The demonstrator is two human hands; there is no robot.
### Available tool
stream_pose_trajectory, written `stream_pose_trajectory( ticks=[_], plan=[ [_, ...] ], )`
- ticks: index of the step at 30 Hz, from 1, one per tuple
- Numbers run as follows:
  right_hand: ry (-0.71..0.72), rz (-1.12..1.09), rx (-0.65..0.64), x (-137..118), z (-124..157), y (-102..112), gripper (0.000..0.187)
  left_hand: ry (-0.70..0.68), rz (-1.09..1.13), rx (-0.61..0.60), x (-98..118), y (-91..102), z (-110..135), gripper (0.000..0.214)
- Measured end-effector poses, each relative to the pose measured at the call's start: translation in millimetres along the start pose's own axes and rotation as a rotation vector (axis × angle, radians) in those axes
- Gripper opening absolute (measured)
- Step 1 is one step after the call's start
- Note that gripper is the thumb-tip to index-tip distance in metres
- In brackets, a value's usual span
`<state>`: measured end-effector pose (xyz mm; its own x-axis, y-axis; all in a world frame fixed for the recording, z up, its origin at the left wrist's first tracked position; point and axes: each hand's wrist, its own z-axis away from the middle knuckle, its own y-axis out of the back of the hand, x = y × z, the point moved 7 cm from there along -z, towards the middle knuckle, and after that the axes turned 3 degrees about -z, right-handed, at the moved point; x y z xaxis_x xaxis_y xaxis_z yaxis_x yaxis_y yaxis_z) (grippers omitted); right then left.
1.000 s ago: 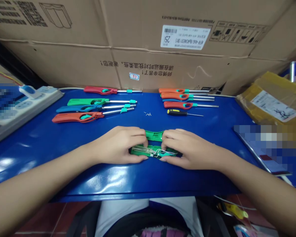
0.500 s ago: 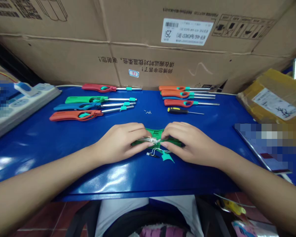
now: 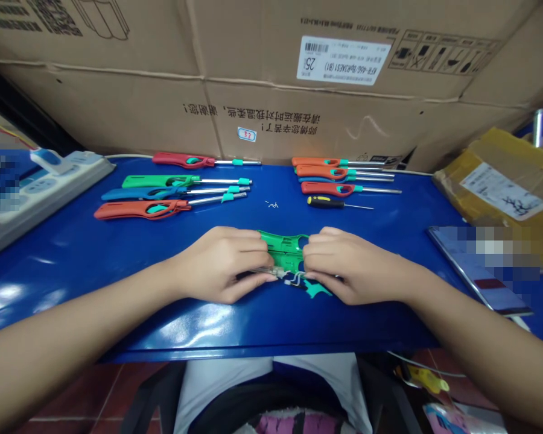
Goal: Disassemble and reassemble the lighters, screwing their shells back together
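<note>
An opened green lighter shell lies on the blue table in front of me, tilted up so its inside shows. My left hand pinches its left end, fingers closed around it. My right hand grips the right end the same way. Thin white wires and a teal trigger piece hang out below the shell, between my fingertips. A clear inner part sits under my left fingers, partly hidden.
Several long-nosed lighters lie at the back left and back right. A yellow-and-black screwdriver and a tiny spring lie behind my hands. A power strip stands far left. Cardboard boxes wall the back.
The green shell has been lifted and turned so its open inside faces me. The wires and teal trigger have come out below it. Both hands kept their grip.
</note>
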<state>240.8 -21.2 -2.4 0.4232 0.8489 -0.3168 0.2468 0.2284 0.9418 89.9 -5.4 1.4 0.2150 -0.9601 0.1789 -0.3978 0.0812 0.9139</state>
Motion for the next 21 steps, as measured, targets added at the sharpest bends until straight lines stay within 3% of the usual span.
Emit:
stream_pose_trajectory(
  ticks=[8,12,21],
  plan=[
    [-0.156,0.112,0.105,24,1,5,0.024,0.104,-0.036,-0.099,-10,-11.4,0,0.027],
    [-0.276,0.135,0.089,34,1,4,0.016,0.179,-0.028,-0.101,-12,-15.9,0,0.029],
    [-0.471,0.108,0.132,54,6,4,0.018,0.378,-0.016,-0.11,-25,-18.6,2,0.028]
  ],
)
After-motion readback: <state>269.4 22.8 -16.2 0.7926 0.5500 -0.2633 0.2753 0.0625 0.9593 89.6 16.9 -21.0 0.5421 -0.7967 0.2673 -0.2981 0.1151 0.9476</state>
